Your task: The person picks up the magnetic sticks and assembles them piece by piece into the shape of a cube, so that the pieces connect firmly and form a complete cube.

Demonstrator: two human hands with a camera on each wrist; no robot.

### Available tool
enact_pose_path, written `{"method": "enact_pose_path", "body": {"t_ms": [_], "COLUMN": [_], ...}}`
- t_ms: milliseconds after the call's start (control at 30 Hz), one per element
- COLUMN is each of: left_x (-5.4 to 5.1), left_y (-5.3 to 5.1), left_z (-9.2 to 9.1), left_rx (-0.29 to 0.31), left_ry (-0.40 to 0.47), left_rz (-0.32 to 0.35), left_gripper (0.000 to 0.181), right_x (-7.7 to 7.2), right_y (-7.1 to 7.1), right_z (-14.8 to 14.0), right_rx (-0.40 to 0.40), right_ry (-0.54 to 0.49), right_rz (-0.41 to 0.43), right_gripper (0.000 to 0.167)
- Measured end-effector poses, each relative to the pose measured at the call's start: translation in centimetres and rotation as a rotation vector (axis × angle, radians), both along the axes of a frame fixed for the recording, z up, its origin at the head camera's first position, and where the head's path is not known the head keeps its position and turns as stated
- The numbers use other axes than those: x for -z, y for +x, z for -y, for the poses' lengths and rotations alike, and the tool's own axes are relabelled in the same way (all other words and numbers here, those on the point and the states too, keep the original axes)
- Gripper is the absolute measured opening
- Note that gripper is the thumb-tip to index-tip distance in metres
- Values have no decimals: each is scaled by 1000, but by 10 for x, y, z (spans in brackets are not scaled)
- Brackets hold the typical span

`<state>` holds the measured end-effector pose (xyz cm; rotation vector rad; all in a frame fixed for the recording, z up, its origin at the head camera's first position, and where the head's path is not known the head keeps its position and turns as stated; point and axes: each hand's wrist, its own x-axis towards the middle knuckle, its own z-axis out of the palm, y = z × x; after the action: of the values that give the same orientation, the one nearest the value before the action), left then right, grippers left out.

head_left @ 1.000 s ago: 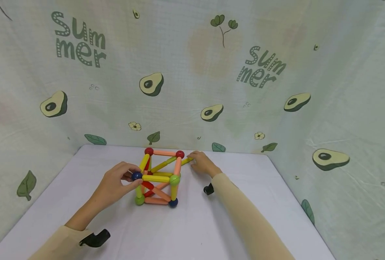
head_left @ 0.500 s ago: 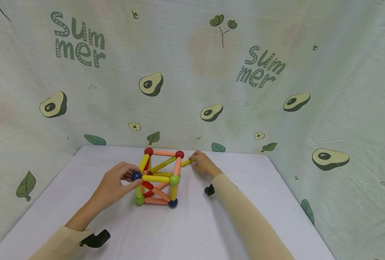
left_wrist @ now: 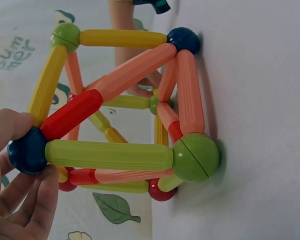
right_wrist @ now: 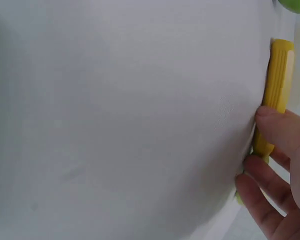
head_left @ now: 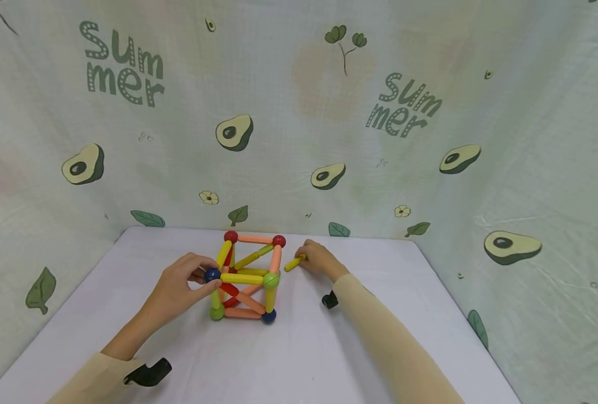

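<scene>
A cube-shaped frame of magnetic sticks and balls [head_left: 243, 279] stands on the white table, with two-piece diagonal sticks across its faces. My left hand [head_left: 185, 279] pinches the dark blue ball [left_wrist: 28, 151] at its upper front left corner, thumb on one side and fingers on the other. Right of the frame, my right hand [head_left: 320, 260] holds a yellow magnetic stick [right_wrist: 277, 82] low over the table, between thumb and fingers. The stick's near end is apart from the frame. Something yellow-green [right_wrist: 239, 198] peeks out behind the right fingers; its kind is hidden.
A printed cloth [head_left: 279, 129] hangs behind and along the sides of the white table [head_left: 299, 359]. Part of a green ball [right_wrist: 295, 4] shows at the top of the right wrist view. A black strap end [head_left: 148, 372] sticks out from the left sleeve.
My right hand has come slightly nearer and to the right, bringing the yellow stick clear of the frame's back right side. The left hand and the frame keep their places.
</scene>
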<state>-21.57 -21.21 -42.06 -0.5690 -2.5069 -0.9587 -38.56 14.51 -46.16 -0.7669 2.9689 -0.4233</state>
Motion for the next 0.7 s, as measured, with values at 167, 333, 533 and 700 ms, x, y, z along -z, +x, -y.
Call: {"method": "enact_pose_path", "body": {"t_ms": [167, 333, 533, 700], "left_x": [0, -1, -1, -1], "left_y": [1, 1, 1, 1], "left_z": [-1, -1, -1, -2], "left_rx": [2, 0, 4, -4], "left_ry": [1, -8, -6, -10], "left_rz": [3, -10, 8, 8], "left_gripper": [36, 36, 37, 37], "right_x": [-1, -4, -7, -15], "right_y": [7, 14, 25, 33], "right_z": [-6, -12, -19, -26], "right_rx": [-7, -26, -64, -88], "right_ry": [57, 95, 97, 86], "right_rz": [6, 14, 53, 51], "right_gripper": [18, 14, 11, 9]}}
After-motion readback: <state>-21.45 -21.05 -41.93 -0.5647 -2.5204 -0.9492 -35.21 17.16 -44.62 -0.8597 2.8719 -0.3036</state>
